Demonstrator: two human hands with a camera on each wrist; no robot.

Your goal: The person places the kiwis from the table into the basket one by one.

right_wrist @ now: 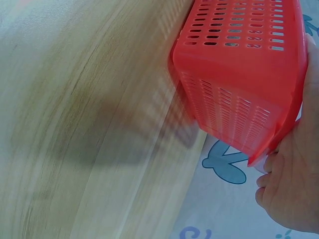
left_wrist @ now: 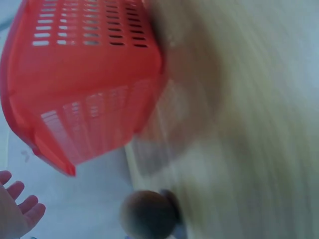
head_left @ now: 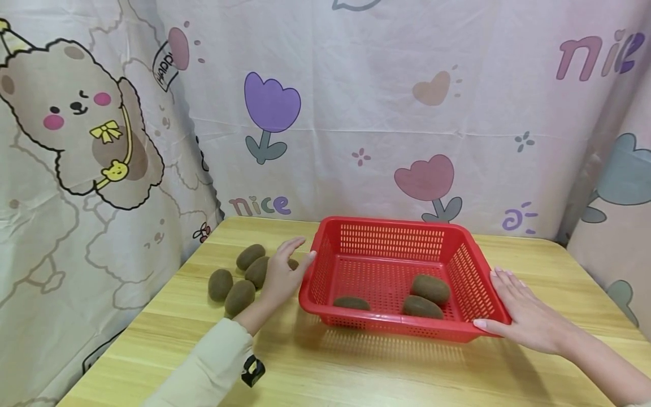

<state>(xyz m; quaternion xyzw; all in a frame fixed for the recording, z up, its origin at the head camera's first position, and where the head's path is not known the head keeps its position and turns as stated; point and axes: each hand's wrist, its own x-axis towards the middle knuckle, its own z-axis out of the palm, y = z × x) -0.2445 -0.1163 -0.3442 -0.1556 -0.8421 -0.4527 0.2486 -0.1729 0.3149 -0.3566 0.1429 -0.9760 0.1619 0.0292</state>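
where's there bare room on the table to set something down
The table is bare in front of the red basket, between the left sleeve and the right hand. Another patch lies between the basket's right side and the table's right edge, beyond that hand. Left of the basket, kiwis and the left hand crowd it.

A pale wood-grain desk stands before a printed cloth. On the left side, a winking bear wears a yellow bow. Along the back are a purple tulip above the word "nice", a pink tulip and a tan heart; at right, a blue-grey tulip.
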